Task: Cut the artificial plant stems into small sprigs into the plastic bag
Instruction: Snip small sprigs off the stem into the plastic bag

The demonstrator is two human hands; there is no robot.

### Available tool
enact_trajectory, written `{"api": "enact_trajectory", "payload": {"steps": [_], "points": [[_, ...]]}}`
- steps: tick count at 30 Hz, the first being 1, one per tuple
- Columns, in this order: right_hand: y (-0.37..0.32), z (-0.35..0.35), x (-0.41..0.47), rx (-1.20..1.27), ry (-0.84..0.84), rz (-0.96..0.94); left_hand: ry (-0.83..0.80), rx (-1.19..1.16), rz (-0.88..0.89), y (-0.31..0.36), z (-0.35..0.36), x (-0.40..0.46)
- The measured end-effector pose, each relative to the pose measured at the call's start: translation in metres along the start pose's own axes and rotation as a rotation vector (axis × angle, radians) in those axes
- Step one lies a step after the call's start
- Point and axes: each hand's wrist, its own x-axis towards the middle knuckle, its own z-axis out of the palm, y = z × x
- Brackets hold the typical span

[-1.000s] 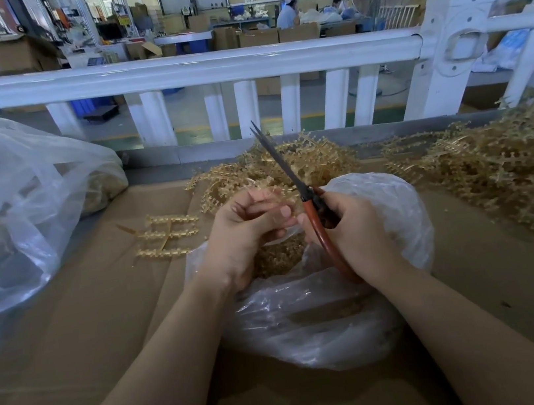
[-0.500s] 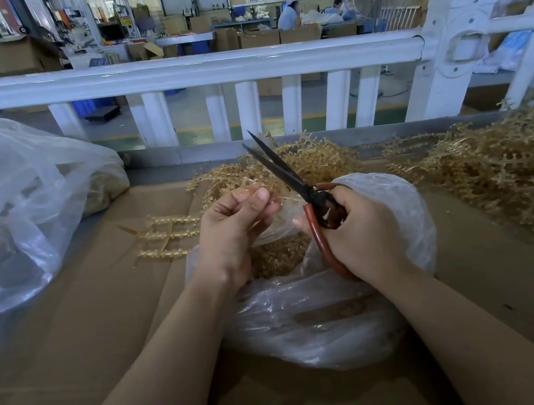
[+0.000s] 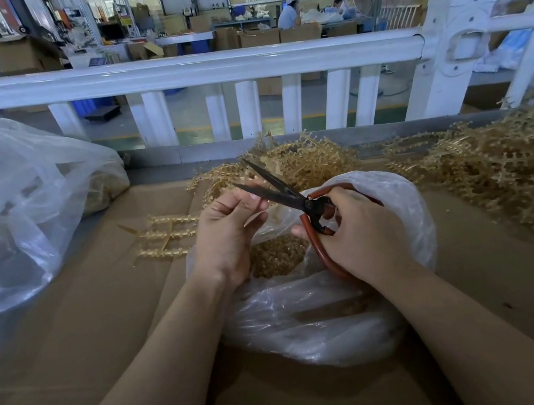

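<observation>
A clear plastic bag (image 3: 337, 313) lies on the cardboard in front of me, its mouth spread over a heap of small tan sprigs (image 3: 275, 256). My right hand (image 3: 357, 234) grips the red-brown handles of black scissors (image 3: 277, 187), blades spread and pointing up-left. My left hand (image 3: 228, 232) hovers above the bag mouth with fingers curled and fingertips pinched beside the lower blade; whatever it pinches is too small to see. A pile of uncut tan stems (image 3: 304, 162) lies behind the bag.
A bigger heap of tan stems (image 3: 503, 167) fills the right side. One flat branched stem (image 3: 163, 235) lies left of the bag. A large clear bag (image 3: 10, 213) sits at far left. A white railing (image 3: 238, 64) borders the far edge of the cardboard-covered table (image 3: 87, 333).
The scissor blades went from closed to spread wide. My left hand lifted slightly and brought its fingertips to the lower blade. The right hand shifted a little right.
</observation>
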Motion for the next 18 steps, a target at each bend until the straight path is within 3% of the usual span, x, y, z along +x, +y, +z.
{"api": "enact_trajectory", "payload": {"steps": [7, 18], "points": [[0.0008, -0.0001, -0.0002, -0.040, 0.001, 0.002, -0.035, 0.090, 0.017, -0.0011, 0.0003, -0.0017], [-0.0016, -0.0016, -0.0007, -0.057, 0.039, -0.019, -0.062, 0.006, -0.004, -0.0029, -0.0033, 0.0001]]}}
